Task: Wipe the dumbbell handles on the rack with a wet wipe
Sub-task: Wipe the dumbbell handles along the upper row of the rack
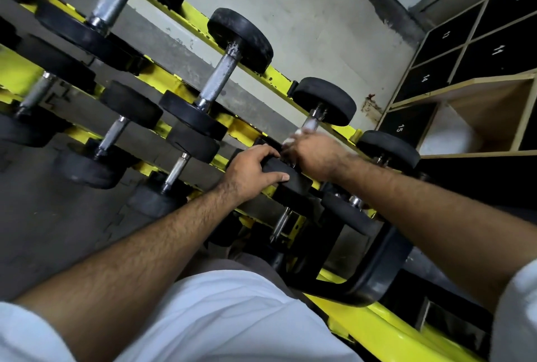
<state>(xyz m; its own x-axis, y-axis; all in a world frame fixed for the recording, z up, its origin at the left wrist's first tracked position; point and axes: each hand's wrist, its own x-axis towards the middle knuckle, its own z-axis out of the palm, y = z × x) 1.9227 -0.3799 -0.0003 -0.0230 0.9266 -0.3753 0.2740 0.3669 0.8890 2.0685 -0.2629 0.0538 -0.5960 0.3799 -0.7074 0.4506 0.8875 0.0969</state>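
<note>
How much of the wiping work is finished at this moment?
Finished handles cannot be judged from this view. In hand: the right hand rubs a white wet wipe on one dumbbell handle, while the left hand steadies its near weight head. Other handles, like the knurled one, wait.

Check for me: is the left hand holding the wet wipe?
No, the left hand grips the near black weight head of the dumbbell, while the white wet wipe sits under the right hand on the handle.

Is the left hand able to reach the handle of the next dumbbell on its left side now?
Probably yes. The left hand grips only a black weight head, and the neighbouring dumbbell handle lies uncovered, with nothing between them. It must let go first.
</note>
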